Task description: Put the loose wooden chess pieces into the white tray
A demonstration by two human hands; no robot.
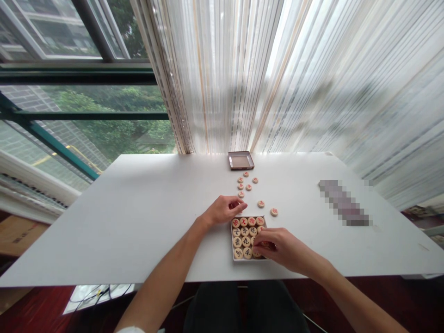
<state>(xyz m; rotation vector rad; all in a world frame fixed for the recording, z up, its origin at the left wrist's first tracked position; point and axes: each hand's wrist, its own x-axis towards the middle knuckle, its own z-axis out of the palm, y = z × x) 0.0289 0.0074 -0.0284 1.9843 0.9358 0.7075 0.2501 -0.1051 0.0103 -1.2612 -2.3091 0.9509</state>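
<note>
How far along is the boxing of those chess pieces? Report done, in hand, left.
Done: about a dozen pieces sit in rows in the box. In hand: the right hand is over the box's right side; the left hand is at its top edge. Left: about eight loose pieces lie on the table.

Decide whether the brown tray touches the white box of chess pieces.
Apart. The head view shows bare table and loose pieces between the brown tray and the white box.
</note>
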